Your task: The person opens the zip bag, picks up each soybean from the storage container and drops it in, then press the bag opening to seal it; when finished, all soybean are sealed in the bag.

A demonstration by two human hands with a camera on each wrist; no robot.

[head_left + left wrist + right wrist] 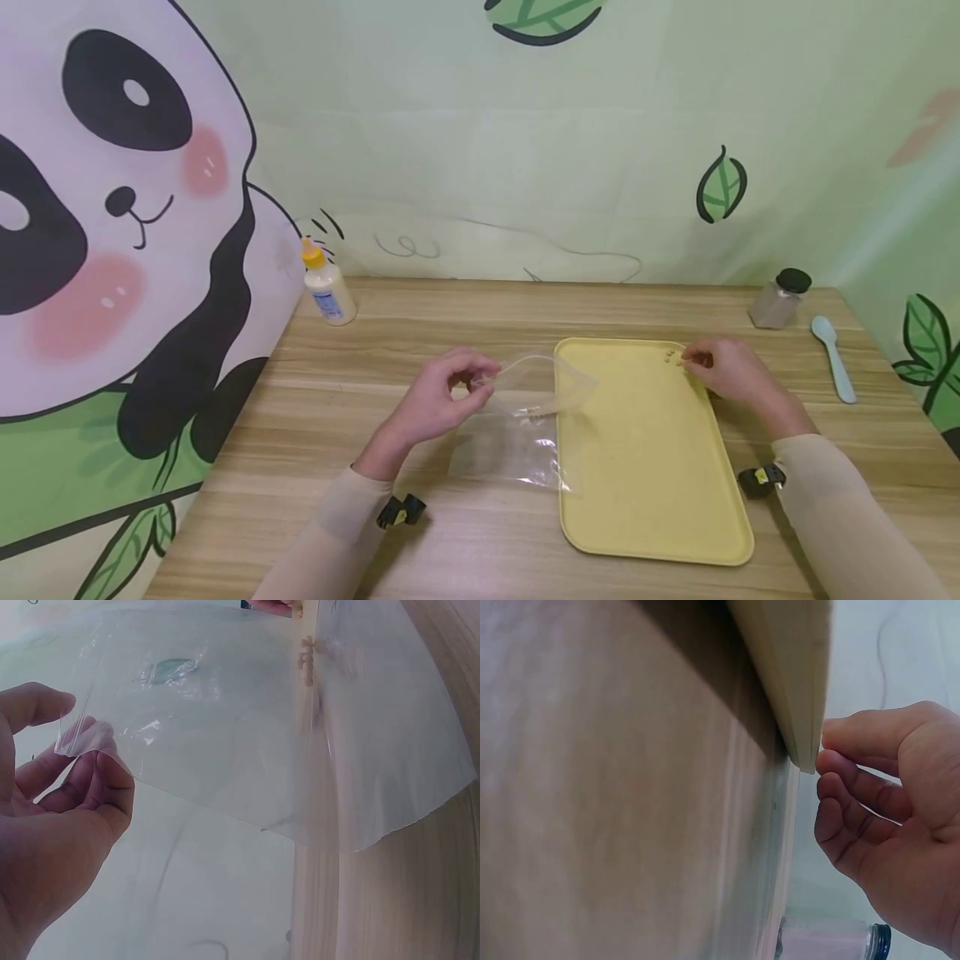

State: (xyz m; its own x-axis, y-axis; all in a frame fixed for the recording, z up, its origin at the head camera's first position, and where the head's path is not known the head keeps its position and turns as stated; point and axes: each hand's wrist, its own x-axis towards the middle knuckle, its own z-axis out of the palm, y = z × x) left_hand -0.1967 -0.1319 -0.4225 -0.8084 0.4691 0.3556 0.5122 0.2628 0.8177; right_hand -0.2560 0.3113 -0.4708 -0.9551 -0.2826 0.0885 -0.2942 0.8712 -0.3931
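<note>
We're live at the bench, and our left hand has its fingers pinching a clear bag by what looks like its mouth; the film spreads left of centre and laps over the left side of the yellow tray. Tan bits show through it! Across to the tray's far right corner, toward the bench's far edge: our right hand bends its fingers right beside a small cluster of tan pieces. Thumb and forefinger sit close together, but whether they grip one, we can't tell. For a clean pick, we'd go low and light, one piece at a time, using the rim as a backstop. Our left fingers should hold that mouth gaping wide.
</note>
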